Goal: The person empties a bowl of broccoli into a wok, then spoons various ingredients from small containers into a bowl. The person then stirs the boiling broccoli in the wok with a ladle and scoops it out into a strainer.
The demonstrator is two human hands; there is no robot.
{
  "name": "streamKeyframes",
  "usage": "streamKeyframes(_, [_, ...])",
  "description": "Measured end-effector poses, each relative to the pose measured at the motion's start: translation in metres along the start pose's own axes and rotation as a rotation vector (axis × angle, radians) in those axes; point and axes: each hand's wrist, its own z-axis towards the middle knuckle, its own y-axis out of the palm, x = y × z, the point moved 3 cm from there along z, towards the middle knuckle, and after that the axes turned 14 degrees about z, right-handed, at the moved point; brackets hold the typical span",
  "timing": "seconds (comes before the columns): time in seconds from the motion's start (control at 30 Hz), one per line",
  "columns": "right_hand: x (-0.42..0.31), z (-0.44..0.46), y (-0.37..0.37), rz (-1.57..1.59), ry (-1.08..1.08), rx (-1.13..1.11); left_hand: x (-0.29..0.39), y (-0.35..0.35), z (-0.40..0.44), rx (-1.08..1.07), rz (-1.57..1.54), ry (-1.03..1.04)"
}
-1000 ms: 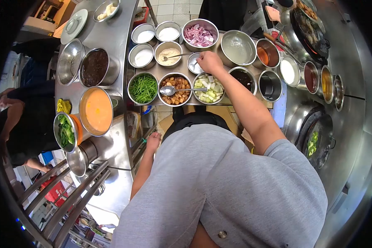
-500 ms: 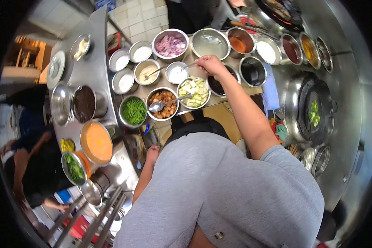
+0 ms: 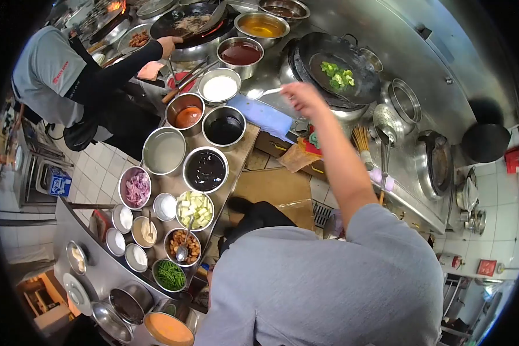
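In the head view, the right hand [image 3: 305, 99], blurred, grasps a spoon [image 3: 258, 92] by its handle. Half a second ago both were by the small white-filled bowl [image 3: 165, 206]; now the spoon is just left of the wok [image 3: 363, 75] of greens [image 3: 337, 75]. The left hand, seen earlier, is out of sight, its grip untellable.

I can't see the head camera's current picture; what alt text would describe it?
A person's blurred right hand holds a spoon near a wok containing green vegetables. Metal bowls of sauces and chopped ingredients crowd a nearby table, and a co-worker's hand is beside another wok.
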Motion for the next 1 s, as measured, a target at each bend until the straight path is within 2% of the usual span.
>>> streamKeyframes(0.03, [-0.018, 0.008, -0.029, 0.12, -0.042, 0.011, 0.0, -0.003, 0.003, -0.002, 0.0, 0.008])
streamKeyframes(0.07, [-0.036, 0.019, -0.057, 0.064, -0.098, 0.091, 0.001, -0.006, 0.005, -0.004, 0.002, 0.014])
streamKeyframes(0.17, [-0.075, 0.043, -0.134, 0.054, -0.078, 0.1, -0.001, -0.011, 0.007, -0.008, 0.001, 0.02])
streamKeyframes(0.23, [-0.098, 0.042, -0.18, -0.691, -0.284, 0.693, -0.004, -0.01, 0.006, -0.006, -0.003, 0.02])
streamKeyframes(0.27, [-0.108, 0.035, -0.178, -1.072, -0.39, 0.98, -0.006, -0.008, 0.005, -0.002, -0.009, 0.012])
streamKeyframes(0.3, [-0.114, 0.034, -0.174, -1.074, -0.397, 0.969, -0.008, -0.006, 0.003, 0.003, -0.017, 0.005])
streamKeyframes(0.4, [-0.119, 0.014, -0.138, -1.056, -0.531, 0.875, -0.024, 0.009, -0.002, -0.027, -0.005, -0.018])
streamKeyframes(0.47, [-0.098, 0.02, -0.101, -0.909, -0.619, 0.628, -0.031, 0.019, -0.013, 0.041, -0.054, 0.096])
streamKeyframes(0.5, [-0.076, 0.023, -0.076, -0.74, -0.637, 0.421, -0.034, 0.026, -0.02, 0.041, 0.003, 0.032])
streamKeyframes(0.53, [-0.042, 0.04, -0.059, -0.56, -0.569, 0.226, -0.031, 0.028, -0.03, 0.045, 0.054, -0.053])
streamKeyframes(0.6, [0.002, 0.007, 0.021, -0.356, -0.268, -0.084, -0.004, 0.015, -0.061, 0.037, 0.006, -0.07])
streamKeyframes(0.63, [0.028, 0.003, 0.05, -0.382, -0.191, -0.18, 0.021, -0.008, -0.084, 0.067, -0.165, -0.119])
streamKeyframes(0.67, [0.05, -0.007, 0.081, -0.364, -0.115, -0.259, 0.04, -0.021, -0.095, 0.025, -0.234, -0.167])
streamKeyframes(0.73, [0.089, -0.017, 0.122, -0.382, -0.023, -0.396, 0.052, -0.032, -0.108, 0.107, -0.178, -0.255])
streamKeyframes(0.83, [0.118, -0.038, 0.179, -0.385, 0.046, -0.578, 0.012, 0.007, -0.094, 0.053, -0.399, -0.344])
streamKeyframes(0.87, [0.121, -0.052, 0.201, -0.368, 0.071, -0.644, 0.012, 0.008, -0.099, 0.057, -0.411, -0.348])
streamKeyframes(0.9, [0.122, -0.067, 0.216, -0.345, 0.187, -0.667, 0.012, 0.009, -0.1, 0.06, -0.422, -0.363])
streamKeyframes(0.93, [0.119, -0.08, 0.23, -0.352, 0.181, -0.671, 0.012, 0.009, -0.101, 0.064, -0.432, -0.378])
streamKeyframes(1.0, [0.117, -0.1, 0.25, -0.321, 0.269, -0.856, 0.011, 0.013, -0.107, 0.11, -0.421, -0.356])
